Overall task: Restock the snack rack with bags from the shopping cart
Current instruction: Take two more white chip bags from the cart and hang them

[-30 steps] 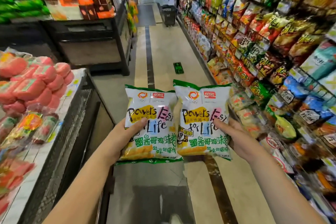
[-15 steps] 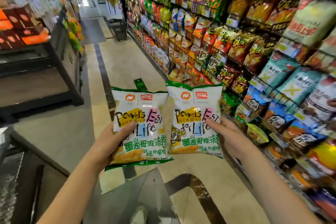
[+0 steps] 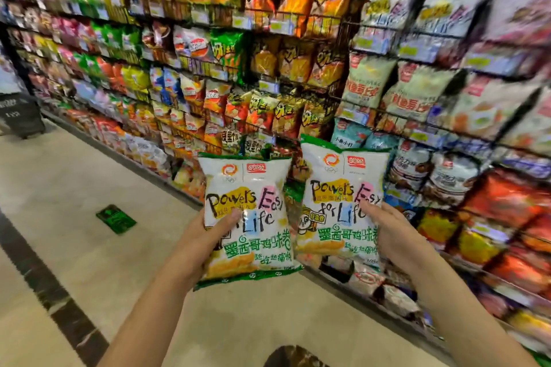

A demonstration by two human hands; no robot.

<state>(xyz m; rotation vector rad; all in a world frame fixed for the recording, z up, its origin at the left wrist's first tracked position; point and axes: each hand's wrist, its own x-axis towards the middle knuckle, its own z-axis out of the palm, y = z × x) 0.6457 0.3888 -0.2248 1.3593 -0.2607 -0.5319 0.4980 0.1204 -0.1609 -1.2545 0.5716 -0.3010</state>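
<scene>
I hold two identical white snack bags with green edges and "Powers Easy for Life" print. My left hand (image 3: 205, 243) grips the left bag (image 3: 249, 217) at its lower left side, thumb across the front. My right hand (image 3: 387, 235) grips the right bag (image 3: 337, 202) at its lower right side. Both bags are upright, side by side, in front of the snack rack (image 3: 298, 83), which fills the upper and right part of the view with several rows of bags. The shopping cart is out of view.
The wire shelves of the rack run from far left to near right, packed with coloured snack bags. A black basket (image 3: 21, 116) stands on the aisle floor at the far left. A green floor sticker (image 3: 116, 219) lies on the beige tiles.
The view has swung right, off the aisle and the cart and onto the rack. Both hands still hold their bags, now closer to the shelves and slightly further apart.
</scene>
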